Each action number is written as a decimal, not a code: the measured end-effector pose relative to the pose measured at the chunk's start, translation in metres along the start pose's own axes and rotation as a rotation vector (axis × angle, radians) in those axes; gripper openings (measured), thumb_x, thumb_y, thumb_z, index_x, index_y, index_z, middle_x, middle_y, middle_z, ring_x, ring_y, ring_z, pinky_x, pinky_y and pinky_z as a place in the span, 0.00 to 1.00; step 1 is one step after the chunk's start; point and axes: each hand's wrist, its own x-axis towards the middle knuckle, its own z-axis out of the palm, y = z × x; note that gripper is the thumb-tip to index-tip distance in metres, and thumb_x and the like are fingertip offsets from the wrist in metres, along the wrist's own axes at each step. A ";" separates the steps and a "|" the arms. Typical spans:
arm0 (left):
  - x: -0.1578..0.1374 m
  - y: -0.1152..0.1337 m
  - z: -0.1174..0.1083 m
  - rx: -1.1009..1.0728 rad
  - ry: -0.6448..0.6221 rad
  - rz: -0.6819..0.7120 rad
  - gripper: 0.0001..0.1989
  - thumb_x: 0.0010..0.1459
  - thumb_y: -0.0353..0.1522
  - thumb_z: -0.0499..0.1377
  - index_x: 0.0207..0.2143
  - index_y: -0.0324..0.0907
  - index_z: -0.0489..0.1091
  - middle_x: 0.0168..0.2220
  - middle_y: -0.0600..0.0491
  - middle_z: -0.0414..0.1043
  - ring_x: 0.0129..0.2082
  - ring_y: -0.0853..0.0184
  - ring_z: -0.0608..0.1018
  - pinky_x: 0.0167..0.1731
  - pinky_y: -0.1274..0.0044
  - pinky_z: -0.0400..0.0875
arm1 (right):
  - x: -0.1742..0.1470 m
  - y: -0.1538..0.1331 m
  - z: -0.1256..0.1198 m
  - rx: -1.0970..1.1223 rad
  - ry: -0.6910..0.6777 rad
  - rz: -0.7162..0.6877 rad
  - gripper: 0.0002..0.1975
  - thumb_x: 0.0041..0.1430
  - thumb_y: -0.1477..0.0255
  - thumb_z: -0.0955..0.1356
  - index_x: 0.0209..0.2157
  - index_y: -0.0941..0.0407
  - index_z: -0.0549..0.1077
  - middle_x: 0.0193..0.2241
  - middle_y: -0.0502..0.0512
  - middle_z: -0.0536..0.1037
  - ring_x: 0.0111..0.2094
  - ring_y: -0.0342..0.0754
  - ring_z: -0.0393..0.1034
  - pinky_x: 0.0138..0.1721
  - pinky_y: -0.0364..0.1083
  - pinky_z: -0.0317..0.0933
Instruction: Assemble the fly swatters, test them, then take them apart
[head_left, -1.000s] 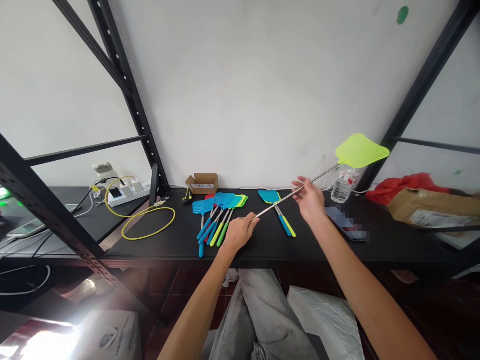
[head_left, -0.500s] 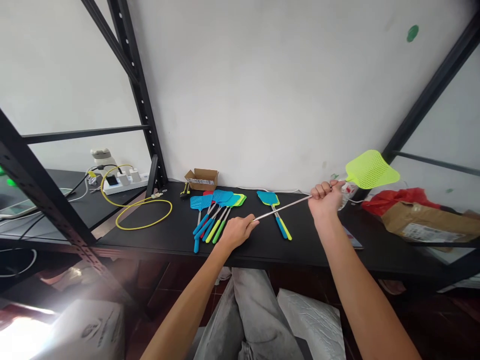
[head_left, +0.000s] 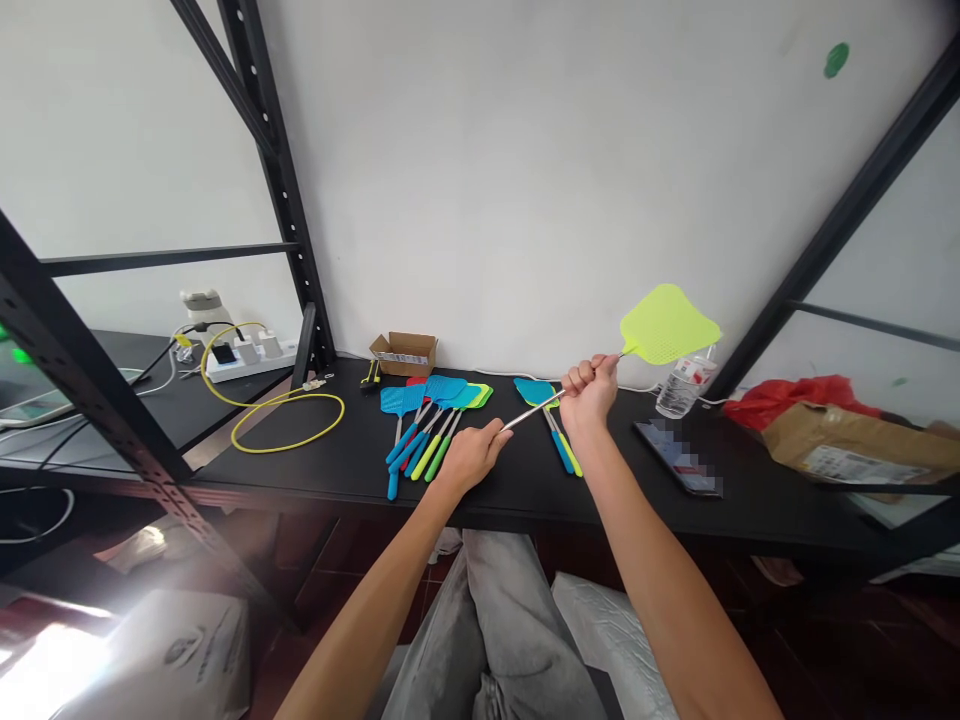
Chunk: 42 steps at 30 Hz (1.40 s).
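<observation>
A fly swatter (head_left: 667, 325) with a yellow-green perforated head and a thin metal rod is held between my two hands, tilted up to the right. My left hand (head_left: 471, 450) is closed around its lower end, hiding the handle. Closed on the rod just below the head is my right hand (head_left: 590, 390). Left of my left hand lies a fanned pile of fly swatters (head_left: 431, 425) in blue, green and red. Beyond the rod, a pair of fly swatters (head_left: 562, 455), blue and yellow-green, rests on the black table (head_left: 607, 495).
Toward the wall stands a small open cardboard box (head_left: 405, 352). At right are a phone (head_left: 679, 460), a water bottle (head_left: 684, 388) and a brown package (head_left: 855, 440) with red plastic. A yellow cable (head_left: 341, 420) and power strip (head_left: 244, 368) lie left, near black shelf posts (head_left: 281, 190).
My right hand has moved left along the rod toward my left hand, and the swatter head has come with it, so the rod between them is shorter. The bottle and phone are now uncovered.
</observation>
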 end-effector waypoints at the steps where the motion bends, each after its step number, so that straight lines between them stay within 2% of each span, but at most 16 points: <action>1: 0.000 0.000 0.000 -0.005 -0.001 -0.005 0.20 0.69 0.45 0.40 0.35 0.46 0.65 0.22 0.55 0.68 0.25 0.64 0.73 0.26 0.76 0.50 | -0.004 0.004 0.003 -0.017 -0.009 -0.001 0.26 0.61 0.45 0.61 0.25 0.52 0.53 0.15 0.39 0.42 0.14 0.38 0.36 0.14 0.39 0.40; 6: 0.000 -0.001 -0.002 -0.034 0.010 -0.049 0.21 0.69 0.45 0.39 0.36 0.46 0.66 0.23 0.54 0.70 0.26 0.64 0.74 0.27 0.76 0.52 | -0.045 0.040 0.017 -0.069 -0.047 0.058 0.25 0.61 0.45 0.61 0.25 0.51 0.54 0.16 0.39 0.44 0.14 0.39 0.40 0.16 0.41 0.45; 9: 0.000 -0.002 -0.002 -0.032 0.027 -0.059 0.22 0.69 0.45 0.39 0.37 0.45 0.67 0.25 0.53 0.72 0.27 0.64 0.75 0.26 0.76 0.52 | -0.071 0.062 0.017 -0.045 -0.087 0.114 0.25 0.60 0.45 0.61 0.25 0.52 0.56 0.17 0.42 0.52 0.18 0.41 0.52 0.24 0.43 0.58; 11: 0.000 -0.002 -0.002 -0.017 0.028 -0.055 0.22 0.69 0.46 0.39 0.39 0.45 0.68 0.27 0.52 0.73 0.27 0.63 0.75 0.26 0.76 0.52 | -0.081 0.070 0.012 -0.038 -0.126 0.142 0.25 0.59 0.45 0.61 0.25 0.52 0.57 0.18 0.44 0.58 0.21 0.42 0.59 0.28 0.45 0.61; 15: 0.000 -0.001 -0.002 -0.003 0.004 -0.052 0.23 0.69 0.46 0.40 0.42 0.45 0.70 0.29 0.50 0.75 0.29 0.62 0.77 0.27 0.77 0.55 | -0.087 0.074 0.001 -0.124 -0.156 0.184 0.25 0.59 0.43 0.60 0.26 0.51 0.58 0.20 0.46 0.64 0.23 0.45 0.63 0.28 0.45 0.61; 21: 0.000 -0.001 -0.005 -0.033 -0.001 -0.073 0.23 0.69 0.44 0.42 0.57 0.46 0.65 0.31 0.49 0.77 0.30 0.62 0.78 0.29 0.77 0.58 | -0.088 0.077 -0.008 -0.219 -0.180 0.217 0.24 0.60 0.45 0.60 0.27 0.52 0.62 0.24 0.49 0.73 0.26 0.45 0.68 0.28 0.44 0.61; 23: 0.000 0.000 -0.005 -0.045 0.001 -0.071 0.23 0.69 0.44 0.41 0.55 0.45 0.66 0.29 0.50 0.76 0.29 0.62 0.78 0.28 0.77 0.58 | -0.085 0.074 -0.010 -0.222 -0.192 0.239 0.22 0.59 0.47 0.63 0.28 0.53 0.65 0.26 0.50 0.75 0.28 0.46 0.69 0.29 0.44 0.61; 26: 0.000 0.002 -0.005 -0.047 0.010 -0.074 0.23 0.69 0.45 0.40 0.44 0.45 0.69 0.26 0.51 0.74 0.28 0.63 0.76 0.27 0.77 0.55 | -0.071 0.061 -0.012 -0.162 -0.214 0.284 0.19 0.55 0.51 0.69 0.33 0.54 0.70 0.31 0.53 0.78 0.32 0.47 0.72 0.32 0.44 0.64; 29: 0.000 0.002 -0.004 -0.053 0.018 -0.059 0.22 0.69 0.45 0.39 0.38 0.46 0.67 0.24 0.54 0.71 0.26 0.64 0.75 0.26 0.78 0.54 | -0.049 0.041 -0.011 -0.019 -0.095 0.299 0.21 0.53 0.51 0.70 0.37 0.54 0.72 0.34 0.54 0.79 0.33 0.47 0.73 0.34 0.45 0.65; 33: 0.000 0.002 -0.003 -0.076 0.030 -0.048 0.21 0.69 0.46 0.38 0.36 0.46 0.65 0.23 0.55 0.69 0.25 0.64 0.73 0.26 0.77 0.53 | -0.032 0.027 -0.009 0.061 -0.015 0.313 0.21 0.52 0.51 0.71 0.37 0.54 0.73 0.34 0.55 0.80 0.33 0.47 0.74 0.33 0.46 0.66; 42: 0.000 -0.002 -0.002 -0.044 0.007 -0.030 0.21 0.69 0.46 0.39 0.34 0.46 0.63 0.22 0.55 0.67 0.24 0.64 0.71 0.25 0.76 0.48 | -0.060 0.045 -0.018 -0.028 -0.050 0.307 0.20 0.54 0.51 0.70 0.35 0.55 0.74 0.37 0.56 0.81 0.32 0.46 0.74 0.33 0.46 0.65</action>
